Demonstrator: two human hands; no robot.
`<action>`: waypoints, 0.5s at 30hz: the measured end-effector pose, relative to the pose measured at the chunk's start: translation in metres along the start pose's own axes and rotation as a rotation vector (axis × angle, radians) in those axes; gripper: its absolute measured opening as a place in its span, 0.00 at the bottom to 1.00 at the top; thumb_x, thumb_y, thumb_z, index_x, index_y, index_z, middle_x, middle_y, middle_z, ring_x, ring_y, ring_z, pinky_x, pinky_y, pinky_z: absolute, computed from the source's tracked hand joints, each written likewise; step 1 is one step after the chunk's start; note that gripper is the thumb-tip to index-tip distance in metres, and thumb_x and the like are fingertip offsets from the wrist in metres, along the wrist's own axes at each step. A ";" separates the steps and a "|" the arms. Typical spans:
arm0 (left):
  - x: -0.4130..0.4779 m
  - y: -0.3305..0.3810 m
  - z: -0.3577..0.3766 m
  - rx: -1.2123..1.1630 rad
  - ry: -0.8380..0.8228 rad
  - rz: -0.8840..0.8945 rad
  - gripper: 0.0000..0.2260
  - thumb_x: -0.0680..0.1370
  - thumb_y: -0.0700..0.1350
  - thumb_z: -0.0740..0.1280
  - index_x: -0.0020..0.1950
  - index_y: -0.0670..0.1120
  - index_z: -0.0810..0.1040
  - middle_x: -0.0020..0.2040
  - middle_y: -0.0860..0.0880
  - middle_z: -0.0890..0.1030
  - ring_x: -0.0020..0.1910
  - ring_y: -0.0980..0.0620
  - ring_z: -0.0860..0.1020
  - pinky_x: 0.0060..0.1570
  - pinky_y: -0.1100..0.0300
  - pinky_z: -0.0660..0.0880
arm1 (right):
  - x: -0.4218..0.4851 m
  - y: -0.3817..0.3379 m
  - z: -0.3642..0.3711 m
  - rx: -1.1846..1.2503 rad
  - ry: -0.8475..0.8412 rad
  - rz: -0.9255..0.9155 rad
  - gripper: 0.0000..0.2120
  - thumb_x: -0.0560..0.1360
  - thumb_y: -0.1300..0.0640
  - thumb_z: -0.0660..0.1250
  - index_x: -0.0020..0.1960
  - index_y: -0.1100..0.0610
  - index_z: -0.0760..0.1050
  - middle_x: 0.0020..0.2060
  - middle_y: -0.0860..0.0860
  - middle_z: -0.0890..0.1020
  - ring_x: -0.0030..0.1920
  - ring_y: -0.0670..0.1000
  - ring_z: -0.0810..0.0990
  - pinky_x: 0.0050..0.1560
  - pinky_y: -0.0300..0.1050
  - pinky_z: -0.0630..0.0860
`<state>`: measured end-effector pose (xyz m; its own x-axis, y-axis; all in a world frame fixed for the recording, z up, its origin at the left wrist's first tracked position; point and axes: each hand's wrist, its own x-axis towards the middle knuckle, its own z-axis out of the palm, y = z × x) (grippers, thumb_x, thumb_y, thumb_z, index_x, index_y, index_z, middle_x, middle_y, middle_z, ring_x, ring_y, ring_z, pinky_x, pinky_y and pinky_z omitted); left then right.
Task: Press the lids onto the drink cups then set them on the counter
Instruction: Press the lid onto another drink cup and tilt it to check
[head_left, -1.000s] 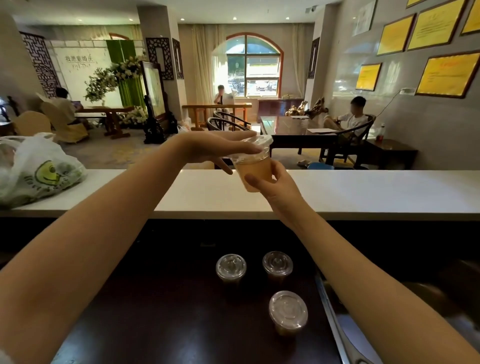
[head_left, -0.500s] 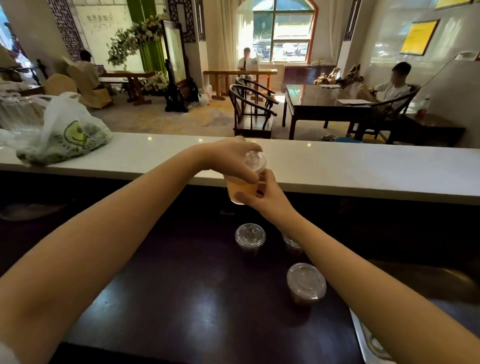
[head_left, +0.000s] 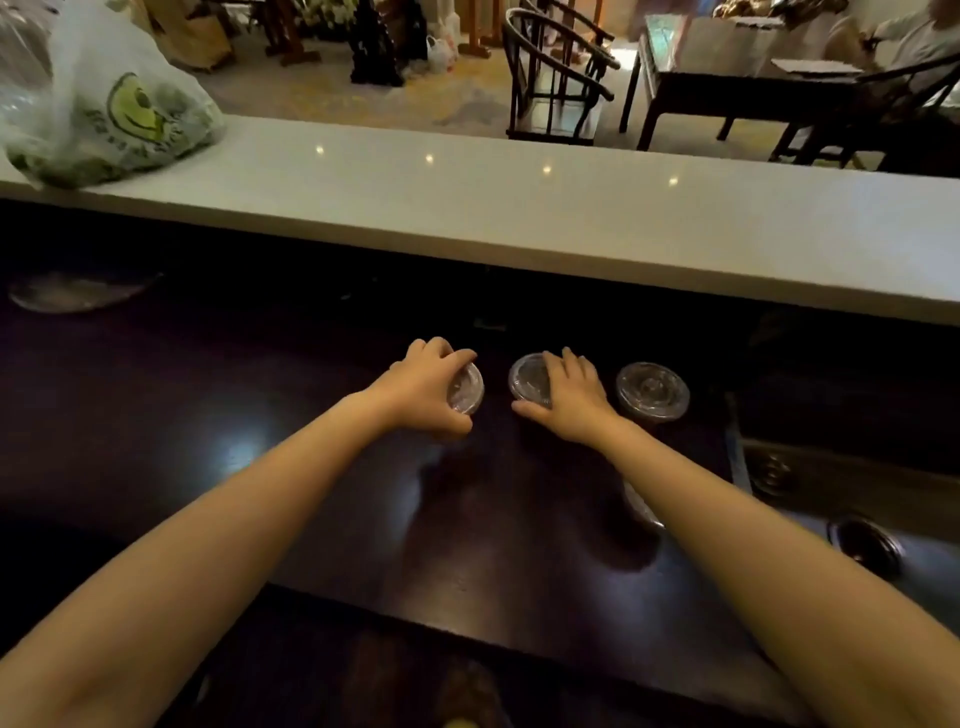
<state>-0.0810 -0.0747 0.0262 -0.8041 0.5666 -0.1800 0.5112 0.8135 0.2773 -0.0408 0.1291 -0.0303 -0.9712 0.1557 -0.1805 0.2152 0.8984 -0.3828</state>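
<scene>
Clear plastic drink cups with clear lids stand on the dark lower worktop (head_left: 260, 415). My left hand (head_left: 421, 392) grips the lid rim of the left cup (head_left: 466, 391) from above. My right hand (head_left: 574, 400) lies over the middle cup (head_left: 529, 375), fingers across its lid and thumb at its near side. A third lidded cup (head_left: 652, 391) stands free to the right. A fourth cup (head_left: 640, 506) shows only partly beside my right forearm. The white counter (head_left: 519, 208) runs across behind them with no cup on it.
A plastic bag with a green print (head_left: 114, 114) lies on the counter's left end. A metal sink (head_left: 831, 493) with a drain (head_left: 865, 545) sits at the right of the worktop. Chairs, tables and a seated person are beyond the counter.
The cup held up near the counter has come down to the dark worktop in my left hand. My right hand has let go of it and moved to the neighbouring cup. The view tilted down.
</scene>
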 end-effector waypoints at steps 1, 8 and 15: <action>0.001 -0.007 0.010 -0.004 -0.004 -0.006 0.43 0.61 0.56 0.69 0.74 0.49 0.58 0.66 0.46 0.65 0.65 0.44 0.62 0.62 0.45 0.70 | 0.005 0.000 0.004 -0.013 -0.011 0.019 0.45 0.71 0.36 0.63 0.76 0.56 0.45 0.76 0.59 0.47 0.75 0.62 0.45 0.74 0.55 0.47; 0.011 -0.045 0.052 -0.013 -0.012 -0.042 0.42 0.65 0.54 0.72 0.75 0.49 0.57 0.67 0.46 0.63 0.66 0.45 0.61 0.64 0.45 0.67 | 0.027 -0.003 0.018 0.021 0.031 0.042 0.45 0.70 0.41 0.69 0.75 0.58 0.49 0.74 0.60 0.52 0.72 0.62 0.54 0.69 0.57 0.60; 0.024 -0.054 0.061 0.026 0.020 -0.025 0.42 0.67 0.56 0.71 0.75 0.49 0.54 0.69 0.44 0.63 0.67 0.43 0.60 0.63 0.45 0.65 | 0.022 0.003 0.019 0.063 0.047 -0.030 0.43 0.69 0.45 0.71 0.75 0.57 0.53 0.72 0.59 0.57 0.69 0.61 0.57 0.69 0.56 0.62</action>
<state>-0.1095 -0.0970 -0.0508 -0.8227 0.5432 -0.1675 0.4981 0.8309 0.2481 -0.0596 0.1276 -0.0531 -0.9808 0.1493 -0.1258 0.1902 0.8757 -0.4438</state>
